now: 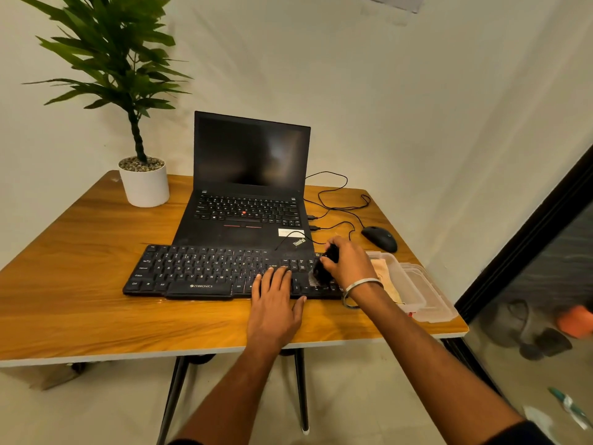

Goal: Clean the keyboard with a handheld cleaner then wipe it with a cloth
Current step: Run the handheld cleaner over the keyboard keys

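A black keyboard (205, 271) lies on the wooden table (80, 284) in front of an open laptop. My left hand (276, 303) rests flat with straight fingers on the keyboard's lower right part. My right hand (348, 263) grips a small black handheld cleaner (324, 269), whose end touches the keys at the keyboard's right end. A beige cloth (383, 274) lies in a clear plastic tray (414, 290) right of the keyboard, partly hidden by my right wrist.
The black laptop (250, 187) stands open behind the keyboard. A potted plant (144, 181) sits at the back left. A black mouse (380, 237) and loose cables (340, 200) lie at the back right. A dark glass door (545, 268) stands to the right.
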